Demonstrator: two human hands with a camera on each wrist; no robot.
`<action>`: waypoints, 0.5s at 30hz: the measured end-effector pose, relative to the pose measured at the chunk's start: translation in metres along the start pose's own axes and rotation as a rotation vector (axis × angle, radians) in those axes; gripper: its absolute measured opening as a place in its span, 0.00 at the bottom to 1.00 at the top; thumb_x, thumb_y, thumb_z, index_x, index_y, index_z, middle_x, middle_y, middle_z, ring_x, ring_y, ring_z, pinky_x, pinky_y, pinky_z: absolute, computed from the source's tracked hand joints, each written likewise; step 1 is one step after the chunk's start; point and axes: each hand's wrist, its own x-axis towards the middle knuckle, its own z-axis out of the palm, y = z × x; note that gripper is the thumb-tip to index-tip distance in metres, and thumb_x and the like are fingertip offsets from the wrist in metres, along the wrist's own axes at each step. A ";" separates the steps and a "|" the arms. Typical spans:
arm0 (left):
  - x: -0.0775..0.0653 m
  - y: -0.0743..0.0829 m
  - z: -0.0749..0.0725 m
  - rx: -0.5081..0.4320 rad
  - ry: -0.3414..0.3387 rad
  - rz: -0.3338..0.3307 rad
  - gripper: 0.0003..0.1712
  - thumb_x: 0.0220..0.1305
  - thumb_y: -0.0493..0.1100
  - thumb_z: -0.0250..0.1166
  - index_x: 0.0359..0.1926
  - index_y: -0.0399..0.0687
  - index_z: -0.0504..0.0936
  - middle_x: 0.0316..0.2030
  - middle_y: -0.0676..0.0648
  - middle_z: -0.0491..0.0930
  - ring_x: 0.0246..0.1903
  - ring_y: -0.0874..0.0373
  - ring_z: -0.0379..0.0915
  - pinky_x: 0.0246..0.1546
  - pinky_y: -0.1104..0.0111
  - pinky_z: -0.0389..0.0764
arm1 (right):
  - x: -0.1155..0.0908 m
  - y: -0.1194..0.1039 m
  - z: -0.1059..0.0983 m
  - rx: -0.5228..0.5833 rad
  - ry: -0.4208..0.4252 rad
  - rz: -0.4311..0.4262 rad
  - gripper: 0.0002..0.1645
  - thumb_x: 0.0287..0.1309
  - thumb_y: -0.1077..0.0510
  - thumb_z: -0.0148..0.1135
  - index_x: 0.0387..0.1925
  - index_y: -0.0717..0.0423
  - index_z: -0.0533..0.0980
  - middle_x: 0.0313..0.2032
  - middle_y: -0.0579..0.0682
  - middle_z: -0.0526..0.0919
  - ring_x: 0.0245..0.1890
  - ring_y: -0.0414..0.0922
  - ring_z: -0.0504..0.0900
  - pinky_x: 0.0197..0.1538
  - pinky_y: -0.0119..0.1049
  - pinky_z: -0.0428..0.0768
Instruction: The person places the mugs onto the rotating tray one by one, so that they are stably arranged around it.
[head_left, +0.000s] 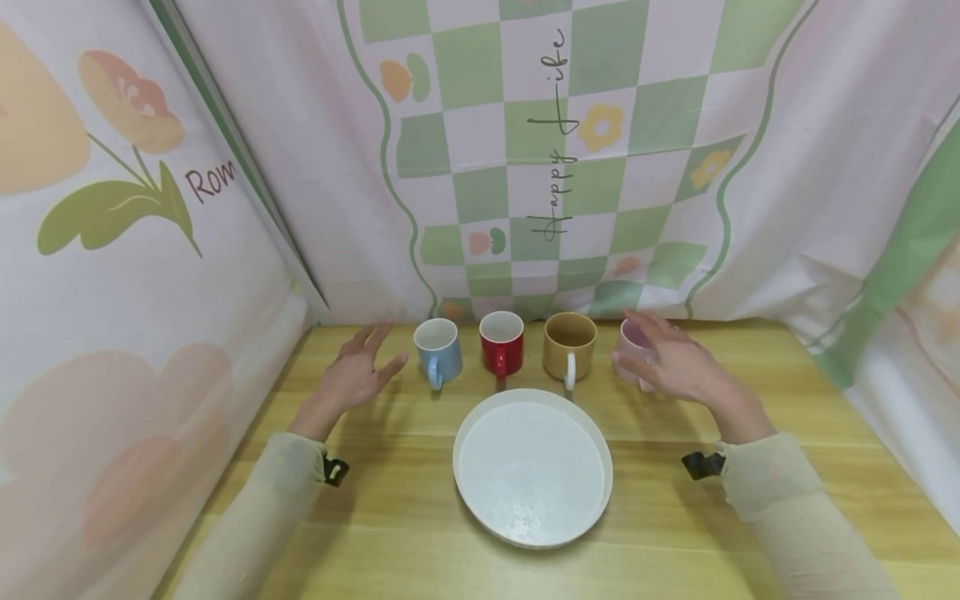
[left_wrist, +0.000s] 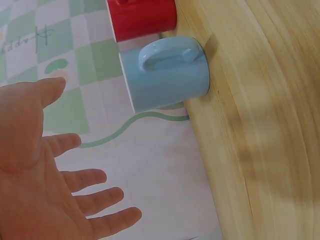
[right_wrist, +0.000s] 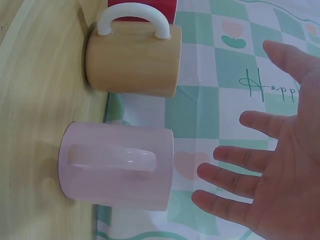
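Fingers [left_wrist: 117, 220] spread apart, the left hand [head_left: 351, 382] hovers beside the blue mug [head_left: 444, 357] and the right hand [head_left: 678, 367] near the pink mug [right_wrist: 117, 186], with red [head_left: 512, 357] and mustard mugs [head_left: 557, 357] between, beyond a round white tray [head_left: 534, 475] on the wooden table [head_left: 390, 525].

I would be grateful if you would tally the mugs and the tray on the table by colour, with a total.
Light blue cylindrical mug: 1
Red cylindrical mug: 1
Tan cylindrical mug with a white handle: 1
Pale pink cylindrical mug: 1
Round white shallow tray: 1
Total: 5 (4 mugs, 1 tray)
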 end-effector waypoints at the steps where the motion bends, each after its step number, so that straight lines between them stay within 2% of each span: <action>1: 0.000 0.000 0.000 -0.005 0.001 0.003 0.43 0.74 0.66 0.48 0.80 0.57 0.45 0.78 0.33 0.45 0.73 0.27 0.48 0.58 0.29 0.69 | 0.000 0.000 0.000 0.003 0.003 -0.003 0.49 0.69 0.30 0.48 0.80 0.44 0.45 0.77 0.63 0.52 0.70 0.73 0.58 0.64 0.72 0.64; 15: 0.000 0.001 0.001 -0.040 0.011 0.024 0.43 0.73 0.66 0.50 0.80 0.55 0.48 0.76 0.32 0.51 0.72 0.27 0.52 0.61 0.30 0.66 | 0.000 -0.001 0.001 0.060 0.021 -0.020 0.46 0.69 0.32 0.50 0.79 0.45 0.49 0.74 0.66 0.59 0.66 0.72 0.66 0.63 0.71 0.66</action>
